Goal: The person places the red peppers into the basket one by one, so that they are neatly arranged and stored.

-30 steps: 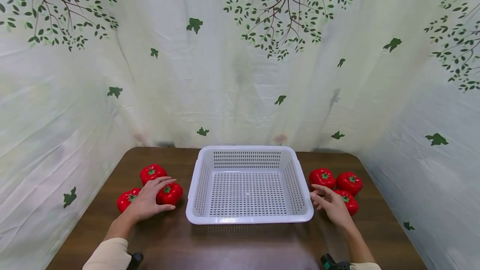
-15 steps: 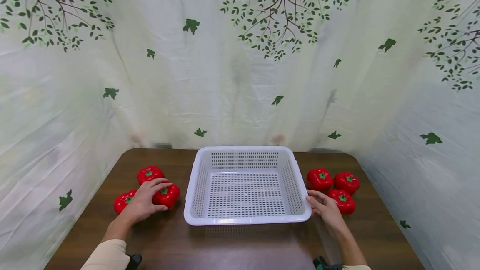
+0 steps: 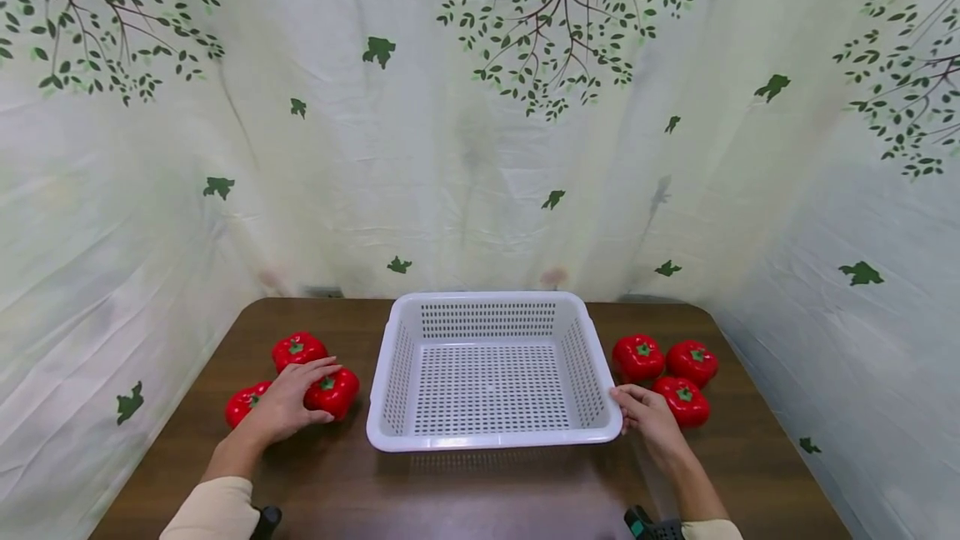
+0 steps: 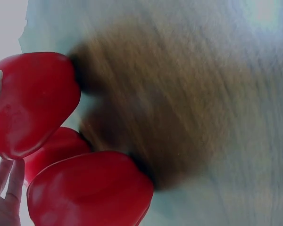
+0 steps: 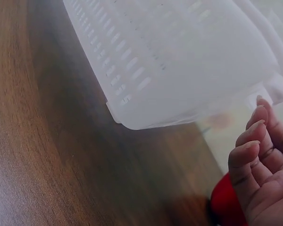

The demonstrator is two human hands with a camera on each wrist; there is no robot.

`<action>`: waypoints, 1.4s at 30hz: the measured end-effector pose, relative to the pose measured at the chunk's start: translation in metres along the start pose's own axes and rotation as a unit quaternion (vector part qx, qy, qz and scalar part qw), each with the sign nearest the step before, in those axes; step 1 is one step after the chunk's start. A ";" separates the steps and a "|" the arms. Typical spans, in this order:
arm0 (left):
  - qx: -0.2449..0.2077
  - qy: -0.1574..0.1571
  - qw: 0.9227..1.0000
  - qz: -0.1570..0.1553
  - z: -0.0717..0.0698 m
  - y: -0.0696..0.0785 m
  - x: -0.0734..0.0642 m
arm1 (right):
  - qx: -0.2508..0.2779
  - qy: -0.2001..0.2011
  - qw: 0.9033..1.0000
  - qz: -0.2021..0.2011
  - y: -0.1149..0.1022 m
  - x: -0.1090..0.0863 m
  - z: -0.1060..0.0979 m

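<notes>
A white plastic basket [image 3: 491,442] with slotted walls stands in the middle of the brown table. At its right rim my right hand [image 3: 654,422] pinches the edge with curled fingers [image 5: 247,150]; the right wrist view shows the fingertips at the rim from below. On the left, my left hand [image 3: 288,407] has thumb and fingers around the nearest red bell pepper [image 3: 334,394]. Another red bell pepper [image 3: 297,347] lies behind that hand, and a third bell pepper [image 3: 243,405] is partly hidden by it. Fingers [image 4: 13,181] touch a pepper [image 4: 33,101] in the left wrist view.
Three more red bell peppers [image 3: 682,401] are grouped right of the basket, close to my right hand. A pale curtain [image 3: 465,148] with printed leaves and branches surrounds the table [image 3: 487,498] at the back and sides.
My right hand has come a little left from beside the peppers onto the basket's right rim. The left hand stays around its pepper. The head view has shifted slightly.
</notes>
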State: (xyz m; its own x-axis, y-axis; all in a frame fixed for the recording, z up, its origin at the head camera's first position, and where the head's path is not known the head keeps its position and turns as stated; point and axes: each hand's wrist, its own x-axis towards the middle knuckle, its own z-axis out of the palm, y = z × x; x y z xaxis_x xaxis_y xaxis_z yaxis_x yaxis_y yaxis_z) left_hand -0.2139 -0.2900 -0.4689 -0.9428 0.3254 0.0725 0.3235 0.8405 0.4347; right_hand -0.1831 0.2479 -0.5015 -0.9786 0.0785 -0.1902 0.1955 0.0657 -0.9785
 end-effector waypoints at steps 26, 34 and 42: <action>-0.001 -0.039 0.998 -0.052 -0.005 0.003 0.001 | 0.005 -0.012 1.000 0.019 -0.006 -0.002 0.003; -0.030 -0.049 0.997 -0.054 -0.004 0.000 0.001 | 0.001 -0.013 1.000 0.022 -0.006 0.000 0.002; -0.044 -0.042 0.997 -0.044 -0.004 -0.002 0.003 | -0.013 -0.010 1.000 0.026 -0.005 0.002 0.001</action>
State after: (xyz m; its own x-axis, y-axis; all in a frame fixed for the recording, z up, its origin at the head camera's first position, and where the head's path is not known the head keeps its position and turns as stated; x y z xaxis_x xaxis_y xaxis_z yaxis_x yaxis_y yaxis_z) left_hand -0.2177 -0.2925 -0.4656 -0.9559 0.2903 -0.0434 0.2280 0.8274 0.5132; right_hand -0.1865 0.2470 -0.4970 -0.9679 0.0618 -0.2435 0.2482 0.0876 -0.9647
